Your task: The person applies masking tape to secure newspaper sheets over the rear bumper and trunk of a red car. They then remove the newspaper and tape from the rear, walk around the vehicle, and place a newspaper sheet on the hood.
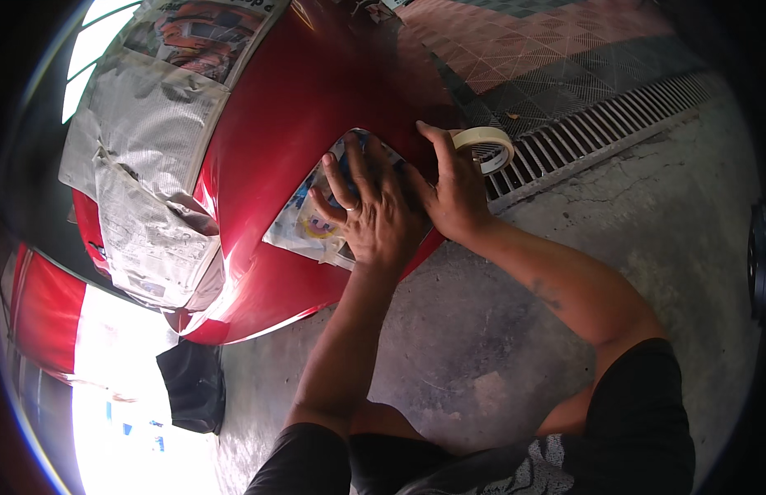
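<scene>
A red car body fills the upper middle, its curved corner facing me. Over a lamp-shaped area on that corner lies a piece of printed paper. My left hand presses on this paper, fingers spread and palm down, with a ring on one finger. Close beside it, at the paper's right edge, is my right hand, its fingers partly curled. A roll of cream masking tape sticks out on the right hand's far side; the fingers gripping it are mostly hidden.
More newspaper covers the car's panels at the upper left. A metal drain grate crosses the concrete floor at the right, with patterned tiles beyond. A black object stands at the lower left.
</scene>
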Tool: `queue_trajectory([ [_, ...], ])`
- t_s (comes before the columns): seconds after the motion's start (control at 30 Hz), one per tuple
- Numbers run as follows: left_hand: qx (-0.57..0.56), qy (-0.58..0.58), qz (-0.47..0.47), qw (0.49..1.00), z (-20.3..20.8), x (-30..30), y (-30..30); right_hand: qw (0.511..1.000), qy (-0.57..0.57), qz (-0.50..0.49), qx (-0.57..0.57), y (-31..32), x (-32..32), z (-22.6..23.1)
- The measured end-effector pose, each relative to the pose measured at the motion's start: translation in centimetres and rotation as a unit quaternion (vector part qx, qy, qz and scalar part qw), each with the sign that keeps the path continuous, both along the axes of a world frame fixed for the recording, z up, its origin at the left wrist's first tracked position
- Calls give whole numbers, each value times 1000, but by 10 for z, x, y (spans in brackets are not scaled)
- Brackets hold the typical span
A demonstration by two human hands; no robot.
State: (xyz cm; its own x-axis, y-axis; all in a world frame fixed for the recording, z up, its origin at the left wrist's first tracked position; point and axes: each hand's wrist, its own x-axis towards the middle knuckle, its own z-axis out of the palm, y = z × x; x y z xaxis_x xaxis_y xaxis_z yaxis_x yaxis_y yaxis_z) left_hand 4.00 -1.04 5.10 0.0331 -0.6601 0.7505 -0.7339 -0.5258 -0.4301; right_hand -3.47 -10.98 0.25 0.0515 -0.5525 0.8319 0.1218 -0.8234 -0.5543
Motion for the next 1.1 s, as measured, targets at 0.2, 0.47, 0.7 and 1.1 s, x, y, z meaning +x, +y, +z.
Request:
queue_trajectory([
  [0.2, -28, 17, -9, 999, -2, -6, -4, 998, 20, 57, 27, -2, -5, 2],
  [0.47, -17, 31, -45, 998, 11, -15, 6, 996, 64, 42, 42, -1, -13, 7],
  [0.7, -45, 1, -19, 999, 13, -22, 3, 993, 77, 64, 56, -2, -15, 8],
  [1.1, -43, 78, -48, 995, 48, -36, 32, 981, 152, 75, 94, 1, -24, 15],
])
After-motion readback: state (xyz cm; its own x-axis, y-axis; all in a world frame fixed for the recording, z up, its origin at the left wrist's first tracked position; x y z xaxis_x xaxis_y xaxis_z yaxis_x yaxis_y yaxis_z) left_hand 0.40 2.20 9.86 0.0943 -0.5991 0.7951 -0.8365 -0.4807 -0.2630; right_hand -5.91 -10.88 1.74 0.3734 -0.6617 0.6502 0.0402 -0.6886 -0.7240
